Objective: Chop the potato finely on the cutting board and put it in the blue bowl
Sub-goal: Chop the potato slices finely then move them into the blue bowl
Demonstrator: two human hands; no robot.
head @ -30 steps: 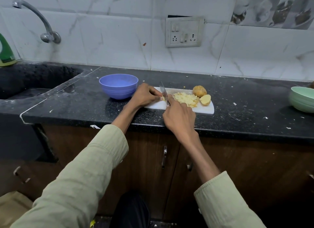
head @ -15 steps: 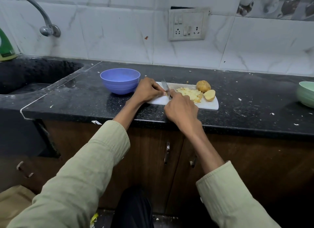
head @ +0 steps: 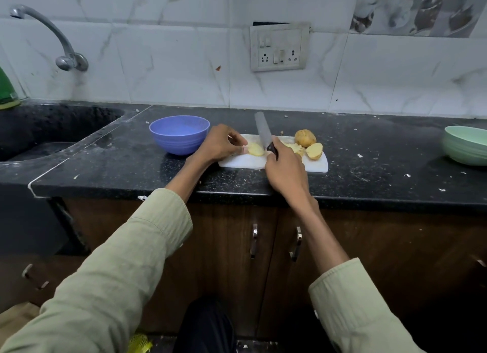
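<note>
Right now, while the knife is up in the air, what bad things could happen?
1. The left hand pinches a pale potato slice right beside the raised grey-bladed knife held by the right hand; a chop landing slightly left could nick those fingers.
2. The white plastic cutting board sits near the counter's front edge, so hard chopping might nudge it off.
3. The round blue plastic bowl stands behind the left hand; an elbow jerk might knock it.

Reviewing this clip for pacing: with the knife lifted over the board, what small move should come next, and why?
Probably bring the knife down through the potato slice. The right hand holds the blade raised above the cutting board, the left hand pins that slice beside it, and the blue bowl looks empty.
</note>
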